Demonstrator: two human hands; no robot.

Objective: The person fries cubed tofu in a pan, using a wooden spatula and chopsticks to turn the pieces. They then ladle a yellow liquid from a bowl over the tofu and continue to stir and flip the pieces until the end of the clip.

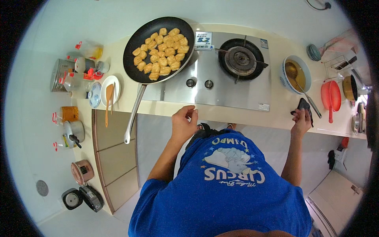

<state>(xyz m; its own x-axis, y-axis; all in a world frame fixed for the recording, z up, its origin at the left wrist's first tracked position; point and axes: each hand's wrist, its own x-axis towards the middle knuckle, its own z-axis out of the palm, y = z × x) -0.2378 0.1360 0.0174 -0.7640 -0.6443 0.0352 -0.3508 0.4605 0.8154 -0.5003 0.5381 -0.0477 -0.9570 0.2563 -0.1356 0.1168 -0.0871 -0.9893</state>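
Observation:
My left hand [184, 122] hovers at the counter's front edge below the gas hob [174, 91], its fingers loosely curled and nothing visible in them. On the right, my right hand [301, 122] grips a crumpled black cloth [304, 105] over the counter, beside the handle of a metal ladle [312, 103]. The ladle's bowl rests in brownish liquid inside a blue-and-white bowl [284, 77]. A black frying pan [133, 38] with a steel handle sits over the hob's left side, holding several golden-brown tofu-like pieces [162, 61]. Its handle overhangs the counter edge.
A bare gas burner [240, 59] occupies the hob's right. Left of the pan, a wooden spatula [109, 97] and chopsticks [112, 99] lie across a white plate [117, 86], near several bottles. A red pan [331, 94] and a wire rack [331, 69] stand at right.

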